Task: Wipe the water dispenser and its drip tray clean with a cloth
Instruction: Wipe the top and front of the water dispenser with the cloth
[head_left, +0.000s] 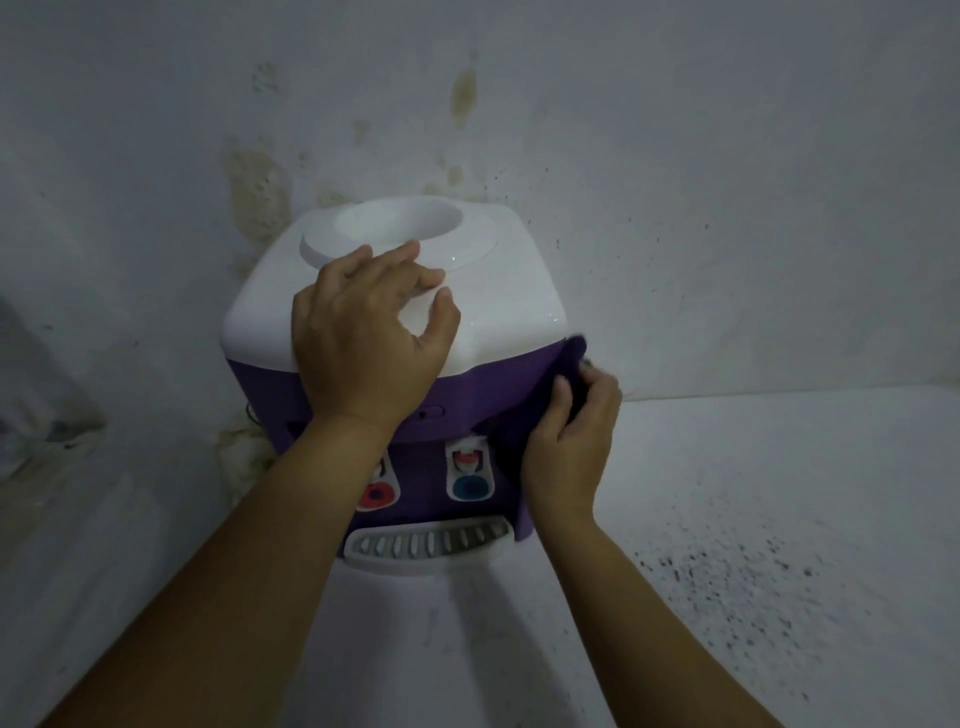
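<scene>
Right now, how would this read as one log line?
left hand: rests on dispenser top | right hand: holds cloth on side | tray: untouched

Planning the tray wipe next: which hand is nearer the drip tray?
Right. The right hand holds the cloth against the dispenser's side, just above the drip tray end. The left hand rests up on the white top.

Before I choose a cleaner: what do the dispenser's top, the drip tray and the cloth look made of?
Top: likely glossy white moulded plastic; small highlights glint on its rounded corners.
Drip tray: probably plastic too, white rim with a duller grey slotted grille.
Cloth: soft dark purple fabric, matte, folding limply in the right hand; weave unclear.
</scene>
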